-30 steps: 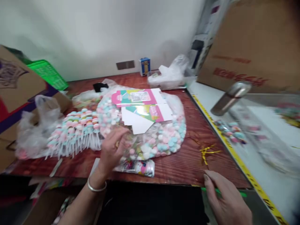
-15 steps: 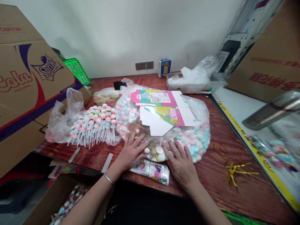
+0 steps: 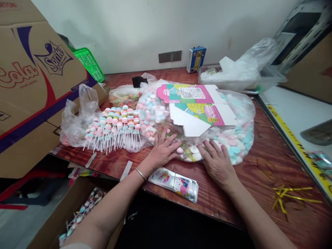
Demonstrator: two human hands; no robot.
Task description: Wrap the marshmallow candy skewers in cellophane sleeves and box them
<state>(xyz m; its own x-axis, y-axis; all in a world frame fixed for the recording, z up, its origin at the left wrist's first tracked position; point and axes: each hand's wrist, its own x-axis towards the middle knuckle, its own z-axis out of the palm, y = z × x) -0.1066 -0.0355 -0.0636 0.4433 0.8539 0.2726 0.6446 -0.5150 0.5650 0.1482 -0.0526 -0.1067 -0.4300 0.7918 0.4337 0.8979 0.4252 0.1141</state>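
Note:
My left hand (image 3: 164, 152), with a bangle at the wrist, lies with fingers spread on the near edge of a large clear plastic bag of pastel candies (image 3: 155, 110). Farther right, my right hand (image 3: 219, 166) rests on the same edge, its fingers stretched out. On top of the bag is a flattened printed carton (image 3: 199, 107) in pink, green and white. Between my hands and the table's front edge lies a banded stack of printed clear packets (image 3: 173, 183). A pile of striped lollipops (image 3: 116, 126) with white sticks sits left of the bag.
A big cardboard box (image 3: 31, 90) stands at the left, near a green basket (image 3: 89, 64). Gold twist ties (image 3: 282, 199) lie at the right. Behind are a blue tin (image 3: 196, 59) and a clear plastic tub (image 3: 233, 84). Below left, an open carton (image 3: 49, 211) holds more lollipops.
The camera view has shifted, so the scene appears higher. Both hands and the candy bag have moved slightly away from the front edge, and the packet stack now shows more fully.

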